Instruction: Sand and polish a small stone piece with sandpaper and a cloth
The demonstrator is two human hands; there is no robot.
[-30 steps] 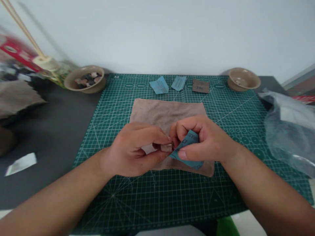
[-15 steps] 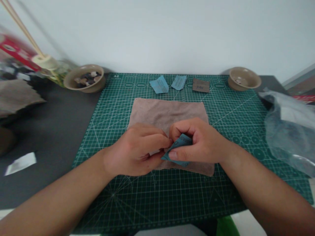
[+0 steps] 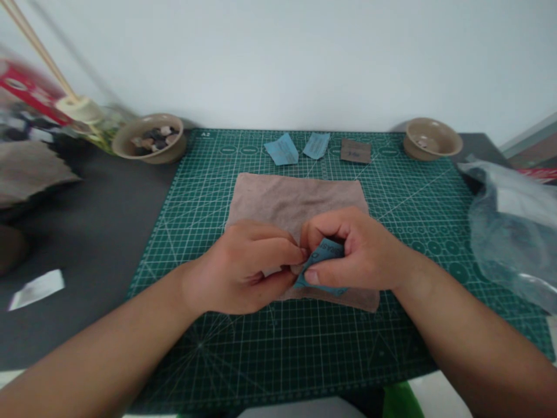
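My right hand [image 3: 348, 252] is closed on a folded piece of blue-grey sandpaper [image 3: 327, 251] with dark print, the thumb lying along its face. My left hand [image 3: 252, 267] pinches a small pale stone [image 3: 297, 269], mostly hidden by the fingertips, and the sandpaper's edge meets it. Both hands are together above a pinkish-brown cloth [image 3: 282, 197] spread on the green cutting mat [image 3: 195, 244]. Beyond the cloth lie two light blue sandpaper pieces [image 3: 282, 150] and a brown sandpaper piece [image 3: 355, 151] with handwriting.
A bowl [image 3: 124, 139] of small stones stands back left, near a reed diffuser [image 3: 80, 109]. Another bowl [image 3: 430, 148], with a few small bits inside, is back right. A clear plastic bag [image 3: 509, 232] lies at right. A white paper scrap [image 3: 37, 289] rests on the dark table [image 3: 117, 232].
My right hand and the sandpaper have shifted slightly to the right, showing more of the small stone. The left hand stays almost in place.
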